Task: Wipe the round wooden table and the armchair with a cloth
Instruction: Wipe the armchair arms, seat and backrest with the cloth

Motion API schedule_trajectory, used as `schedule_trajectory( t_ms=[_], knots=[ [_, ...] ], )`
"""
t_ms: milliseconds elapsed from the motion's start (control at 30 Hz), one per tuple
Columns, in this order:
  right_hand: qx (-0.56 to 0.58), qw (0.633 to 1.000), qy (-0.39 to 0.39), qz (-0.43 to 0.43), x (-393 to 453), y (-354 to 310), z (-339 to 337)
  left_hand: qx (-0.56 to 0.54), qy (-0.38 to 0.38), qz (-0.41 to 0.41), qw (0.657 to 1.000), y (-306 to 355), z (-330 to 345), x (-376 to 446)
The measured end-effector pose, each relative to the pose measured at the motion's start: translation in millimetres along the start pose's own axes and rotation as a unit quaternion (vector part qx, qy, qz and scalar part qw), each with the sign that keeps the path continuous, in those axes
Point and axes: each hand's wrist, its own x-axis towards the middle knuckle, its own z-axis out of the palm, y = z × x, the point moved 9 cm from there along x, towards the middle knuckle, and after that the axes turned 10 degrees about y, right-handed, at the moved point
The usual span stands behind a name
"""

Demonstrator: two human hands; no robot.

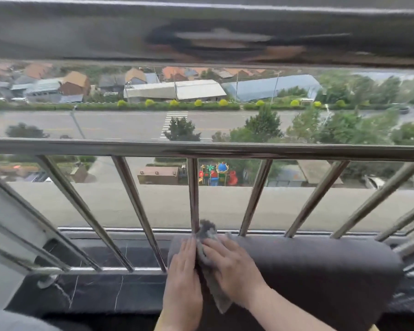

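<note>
Your left hand lies flat, fingers straight, on the top of the armchair back, and your right hand presses the grey cloth onto it with fingers spread. Hands sit just beside each other, cloth bunched between them. Chair back sits against the steel railing over the dark marble sill; table isn't in view.

Cloth: grey, soft, matt, slightly fuzzy weave, between both hands. Armchair backrest under the hands: dark grey fabric, matt, smooth nap. Railing bars beyond the hands: polished metal, glossy, reflective. Sill left of the hands: black veined stone, glossy.
</note>
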Motion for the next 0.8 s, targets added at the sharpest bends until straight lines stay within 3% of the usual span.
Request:
schedule_trajectory(
  t_ms=[33, 100, 167, 267, 367, 467, 533, 600, 633, 667, 733, 767, 800],
  knots=[
    [-0.019, 1.0, 0.025, 0.003, -7, 15, -9, -0.014, 0.016, 0.003, 1.0, 1, -5, -2],
    [-0.027, 0.993, 0.078, 0.087, -19, 26, -23, -0.058, 0.045, -0.034, 0.997, 0, -13, -6],
    [-0.023, 0.989, 0.075, 0.129, -6, 0, 2, -0.108, 0.073, -0.087, 0.988, -2, -18, -8],
    [-0.004, 1.0, 0.011, 0.021, 27, -72, 45, -0.132, 0.106, -0.144, 0.975, -9, -26, -12],
    [-0.014, 1.0, -0.003, 0.003, 9, -38, 26, -0.087, 0.048, -0.099, 0.99, 1, -16, -11],
    [-0.088, 0.983, 0.105, 0.124, -52, 49, -44, 0.0, -0.052, -0.004, 0.999, 26, 20, -13],
    [-0.122, 0.936, 0.175, 0.281, -85, 102, -84, 0.052, -0.095, 0.034, 0.993, 43, 42, -10],
    [-0.124, 0.858, 0.223, 0.446, -95, 118, -83, 0.078, -0.101, 0.057, 0.99, 57, 56, -5],
    [-0.112, 0.852, 0.228, 0.457, -84, 105, -77, 0.076, -0.096, 0.06, 0.991, 61, 59, -3],
    [-0.089, 0.887, 0.19, 0.41, -68, 87, -62, 0.071, -0.094, 0.058, 0.991, 61, 61, -2],
    [-0.072, 0.974, 0.089, 0.194, -50, 61, -43, 0.076, -0.108, 0.09, 0.987, 65, 65, 1],
    [-0.08, 0.986, 0.061, 0.131, -58, 76, -51, 0.086, -0.128, 0.126, 0.98, 69, 70, 2],
    [-0.103, 0.985, 0.06, 0.126, -74, 104, -66, 0.094, -0.157, 0.169, 0.968, 75, 78, 3]
  ],
)
